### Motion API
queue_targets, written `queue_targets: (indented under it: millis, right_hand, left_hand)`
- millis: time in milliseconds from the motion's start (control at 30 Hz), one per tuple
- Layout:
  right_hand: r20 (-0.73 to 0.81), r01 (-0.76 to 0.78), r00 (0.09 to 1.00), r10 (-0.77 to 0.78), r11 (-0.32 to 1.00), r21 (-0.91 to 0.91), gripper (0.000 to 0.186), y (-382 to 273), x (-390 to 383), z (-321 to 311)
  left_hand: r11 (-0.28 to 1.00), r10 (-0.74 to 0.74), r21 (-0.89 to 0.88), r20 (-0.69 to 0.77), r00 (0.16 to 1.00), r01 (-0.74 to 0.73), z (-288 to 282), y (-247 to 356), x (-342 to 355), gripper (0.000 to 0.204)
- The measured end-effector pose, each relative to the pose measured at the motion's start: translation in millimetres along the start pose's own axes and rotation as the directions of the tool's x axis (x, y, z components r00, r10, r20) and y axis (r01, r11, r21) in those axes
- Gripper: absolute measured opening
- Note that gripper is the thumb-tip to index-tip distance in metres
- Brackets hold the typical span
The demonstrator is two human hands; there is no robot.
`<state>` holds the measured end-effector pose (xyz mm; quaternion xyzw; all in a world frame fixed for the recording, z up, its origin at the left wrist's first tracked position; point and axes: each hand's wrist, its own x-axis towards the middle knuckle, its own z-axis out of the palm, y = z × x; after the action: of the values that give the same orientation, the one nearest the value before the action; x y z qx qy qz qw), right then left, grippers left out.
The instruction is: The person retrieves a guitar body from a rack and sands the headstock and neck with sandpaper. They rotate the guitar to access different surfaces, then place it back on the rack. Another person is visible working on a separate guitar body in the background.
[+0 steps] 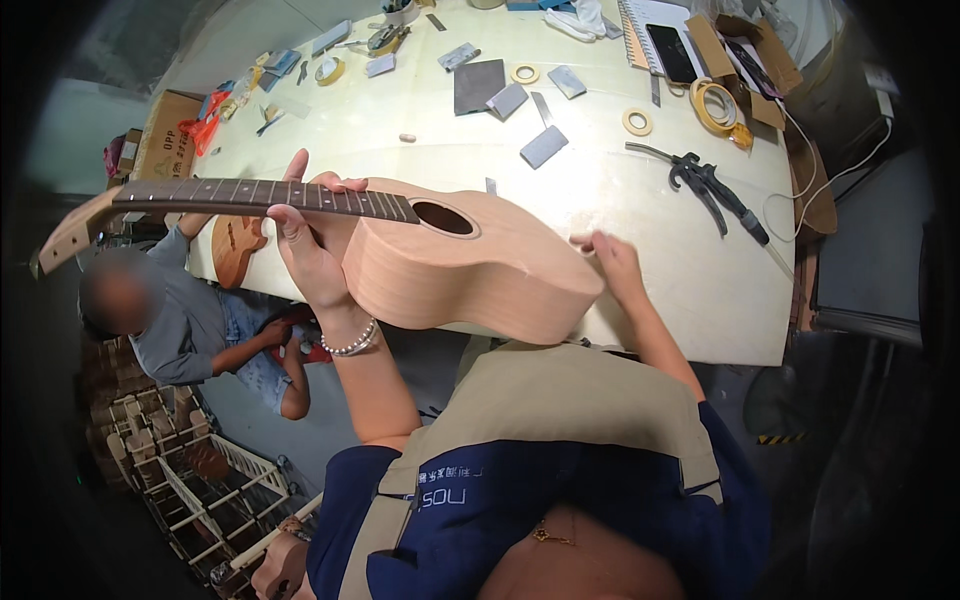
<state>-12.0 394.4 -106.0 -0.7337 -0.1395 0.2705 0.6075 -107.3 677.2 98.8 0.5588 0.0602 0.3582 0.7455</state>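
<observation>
An unfinished pale wood ukulele (480, 270), with no strings on it, is held tilted above the near edge of the worktable, its headstock (75, 232) pointing left. My left hand (315, 260) wraps round the dark fretted neck (255, 196) close to the body, thumb on the near side and fingers beyond. A beaded bracelet is on that wrist. Beside the wide end of the body, my right hand (615, 262) has its fingers curled together at the rim. Whether something small is pinched in them, I cannot make out.
The pale table (700, 310) bears several sanding blocks (543, 147), tape rolls (637, 122), a black air gun (710, 190) and a phone (672, 54). To the left, a seated person (190, 310) is near another wooden instrument body (237, 250). A rack (200, 490) stands at lower left.
</observation>
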Motion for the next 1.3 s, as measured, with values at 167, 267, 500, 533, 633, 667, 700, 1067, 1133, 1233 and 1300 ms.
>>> queue_targets:
  millis: [167,267,500,533,633,667,700,1067,1133,1233,1300]
  right_hand:
    - [0.013,0.322,0.905,-0.425,0.666,-0.672,0.021,-31.2,119.0,-0.7]
    - [0.13,0.355,0.877,-0.463,0.441,-0.824,0.036,-35.5,167.2,5.6]
    - [0.173,0.254,0.961,-0.218,0.434,-0.865,0.039,-69.0,178.4,5.4]
    - [0.103,0.169,0.983,-0.151,0.536,-0.827,0.037,-80.0,175.1,3.8]
    - [0.027,0.304,0.95,-0.312,0.899,-0.314,0.032,-127.9,148.7,-4.8]
    - [0.047,0.33,0.944,-0.327,0.93,-0.161,0.03,-151.5,135.4,-4.6]
    - [0.063,0.348,0.936,-0.348,0.937,-0.002,0.028,-174.5,121.8,-3.4]
    - [0.442,0.797,0.535,-0.72,0.256,-0.547,0.022,-241.5,86.0,-1.4]
    - [0.485,0.804,0.509,-0.711,0.192,-0.563,0.018,-244.5,89.3,-5.7]
    - [0.502,0.813,0.51,-0.699,0.202,-0.545,0.018,-248.0,93.5,-8.8]
    - [0.483,0.801,0.543,-0.687,0.25,-0.544,0.018,-244.5,95.3,-4.7]
  left_hand:
    - [0.982,-0.179,0.078,0.095,0.979,0.172,4.1,-14.8,13.5,0.077]
    - [0.967,-0.235,0.129,0.117,0.965,0.22,9.5,-32.5,27.6,0.076]
    - [0.918,-0.365,0.215,0.135,0.921,0.332,23.4,-50.7,45.6,0.077]
    - [0.907,-0.376,0.26,0.141,0.916,0.332,27.3,-52.6,47.6,0.079]
    - [0.881,-0.41,0.321,0.154,0.899,0.347,37.1,-53.9,52.5,0.078]
    - [0.878,-0.423,0.315,0.158,0.892,0.361,40.9,-54.1,53.8,0.077]
    - [0.874,-0.436,0.312,0.163,0.885,0.373,44.3,-54.7,55.4,0.075]
    - [0.88,-0.472,0.258,0.389,0.791,0.398,50.8,-83.0,76.2,0.052]
    - [0.887,-0.461,0.234,0.382,0.801,0.399,58.7,-84.6,74.4,0.051]
    - [0.893,-0.448,0.221,0.37,0.814,0.391,66.0,-87.8,73.3,0.05]
    - [0.889,-0.457,0.162,0.359,0.814,0.428,67.0,-88.6,73.8,0.057]
